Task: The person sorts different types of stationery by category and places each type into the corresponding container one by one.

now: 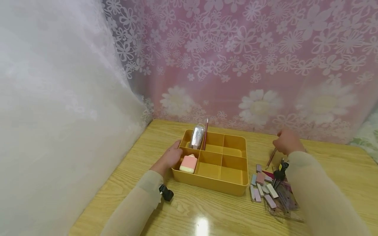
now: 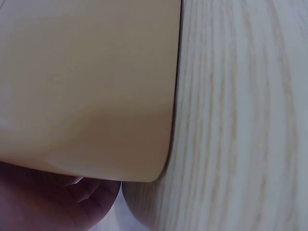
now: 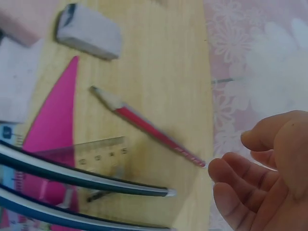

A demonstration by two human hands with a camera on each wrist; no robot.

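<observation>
- Right hand (image 1: 287, 141) is loosely curled, nothing gripped
- Pencil (image 3: 150, 127) is set just beside it, right of tray (image 1: 208, 183)
- Tray's left wall is touched by left hand (image 1: 171, 156); whether gripped cannot be told
- Erasers (image 1: 260, 178) are strewn right of tray

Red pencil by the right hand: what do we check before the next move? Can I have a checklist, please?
1. Red pencil unblocked: ok, nothing lies across it in the right wrist view.
2. Right grip near it: ok, right by its end.
3. Right grip closed on it: not ok, the thumb stands apart from the fingers.
4. Fingertips touching the pencil: cannot tell, they nearly meet its end.
5. Left grip at the yellow box: ok, it is against the left side.
6. Room in the box: ok, bare floor shows in the front right compartment.
</observation>
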